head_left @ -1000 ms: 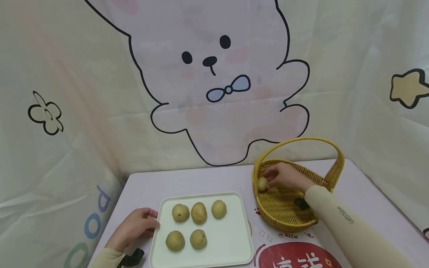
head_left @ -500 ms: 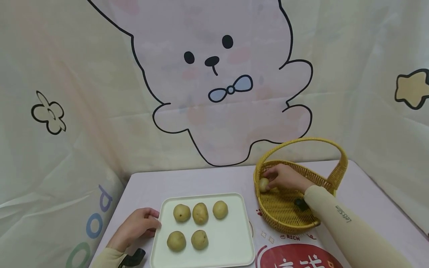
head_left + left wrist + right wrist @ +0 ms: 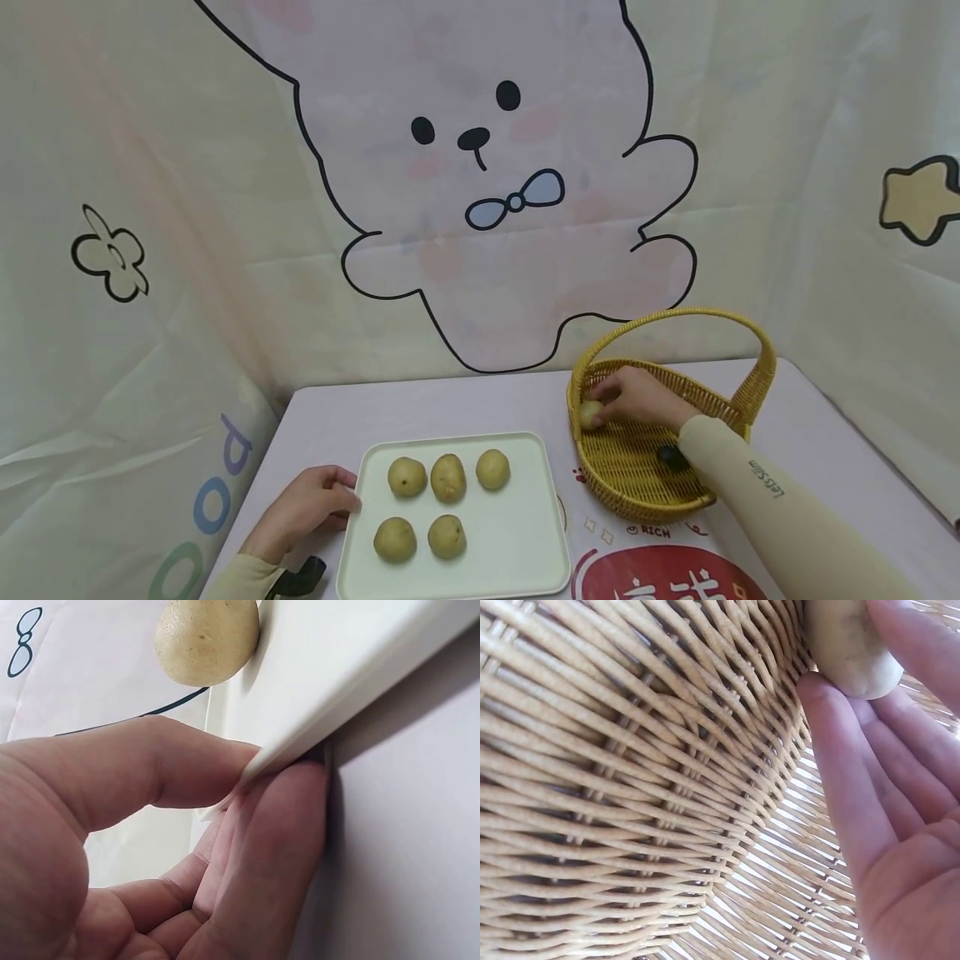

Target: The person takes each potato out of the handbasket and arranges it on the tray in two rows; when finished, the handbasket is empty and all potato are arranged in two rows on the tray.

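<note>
My right hand (image 3: 637, 398) reaches inside the yellow wicker basket (image 3: 637, 492). Between its thumb and fingers it holds a potato (image 3: 589, 414) against the basket's left inner wall; the right wrist view shows the potato (image 3: 851, 649) low by the weave, partly cut off by the frame. My left hand (image 3: 311, 508) pinches the left edge of a white tray (image 3: 517, 558). Seen from the left wrist, thumb and finger meet at the tray's rim (image 3: 300, 724). Several potatoes lie on the tray in two rows, among them one in the back row (image 3: 447, 478) and one in front (image 3: 446, 536).
The basket's tall handle (image 3: 678, 312) arches over my right hand. A printed mat with a red shape (image 3: 667, 575) lies in front of the basket. A curtain with a cartoon bear (image 3: 480, 275) hangs behind the table (image 3: 337, 425).
The view has shifted slightly. My right hand stays in the basket with the potato at the left wall, and my left hand keeps its place on the tray's edge.
</note>
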Demonstrator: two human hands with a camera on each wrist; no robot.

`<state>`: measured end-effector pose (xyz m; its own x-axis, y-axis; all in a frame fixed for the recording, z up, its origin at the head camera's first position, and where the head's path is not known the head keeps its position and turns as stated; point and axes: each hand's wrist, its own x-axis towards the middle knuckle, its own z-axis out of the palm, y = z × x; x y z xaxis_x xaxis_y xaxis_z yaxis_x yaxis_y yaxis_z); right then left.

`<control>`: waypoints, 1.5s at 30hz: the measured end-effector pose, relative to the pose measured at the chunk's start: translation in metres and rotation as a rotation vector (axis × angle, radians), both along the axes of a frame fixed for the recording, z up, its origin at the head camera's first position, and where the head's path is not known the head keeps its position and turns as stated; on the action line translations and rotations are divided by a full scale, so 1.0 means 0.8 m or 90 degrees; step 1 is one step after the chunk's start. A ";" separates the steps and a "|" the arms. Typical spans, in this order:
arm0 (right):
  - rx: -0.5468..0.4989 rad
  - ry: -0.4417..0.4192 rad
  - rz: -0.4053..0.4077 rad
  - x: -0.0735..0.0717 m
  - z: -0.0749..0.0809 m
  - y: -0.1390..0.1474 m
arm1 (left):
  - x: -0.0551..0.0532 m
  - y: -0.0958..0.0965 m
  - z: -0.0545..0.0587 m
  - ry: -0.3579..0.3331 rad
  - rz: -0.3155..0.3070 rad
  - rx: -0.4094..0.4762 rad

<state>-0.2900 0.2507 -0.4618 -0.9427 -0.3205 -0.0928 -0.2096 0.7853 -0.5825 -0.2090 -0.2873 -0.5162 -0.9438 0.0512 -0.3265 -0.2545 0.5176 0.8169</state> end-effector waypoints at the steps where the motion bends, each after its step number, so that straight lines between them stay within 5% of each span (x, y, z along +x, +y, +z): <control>1: 0.003 0.000 -0.001 0.001 0.001 0.000 | 0.000 0.000 0.000 0.000 0.004 -0.001; 15: 0.001 0.034 -0.017 0.038 0.043 0.005 | -0.001 0.002 0.000 0.001 0.019 -0.007; 26: -0.022 0.075 -0.096 0.113 0.071 0.004 | 0.002 0.002 0.005 0.002 0.015 -0.010; 35: -0.135 0.065 -0.095 0.161 0.062 -0.043 | 0.001 0.002 0.006 0.003 0.013 -0.014; 45: -0.238 0.011 0.000 0.166 0.021 -0.117 | 0.000 0.001 0.002 0.003 0.014 -0.014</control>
<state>-0.1575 0.1570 -0.4448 -0.9430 -0.3296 0.0460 -0.2217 0.5193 -0.8253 -0.2093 -0.2861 -0.5143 -0.9460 0.0235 -0.3232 -0.2624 0.5294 0.8068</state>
